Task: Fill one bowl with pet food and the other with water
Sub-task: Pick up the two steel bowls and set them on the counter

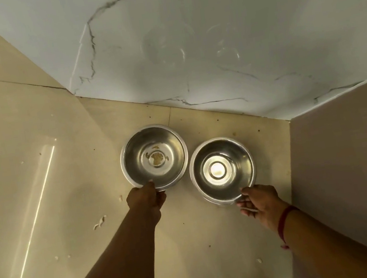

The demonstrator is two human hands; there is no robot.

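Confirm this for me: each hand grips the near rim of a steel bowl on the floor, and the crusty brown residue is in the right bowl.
Not quite. The head view shows the residue in the left bowl, held by the left hand; the right bowl, held by the right hand, looks clean. The rest stands.

Bare forearms, no sleeves — red thread bracelet on right wrist.

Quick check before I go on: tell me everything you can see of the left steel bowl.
The left steel bowl is round, shiny metal with a rolled rim, sitting upright on the beige tiled floor near the marble wall. It holds no food or water, only a brownish dried smear at its bottom. The left hand pinches its near rim. It almost touches the right bowl.
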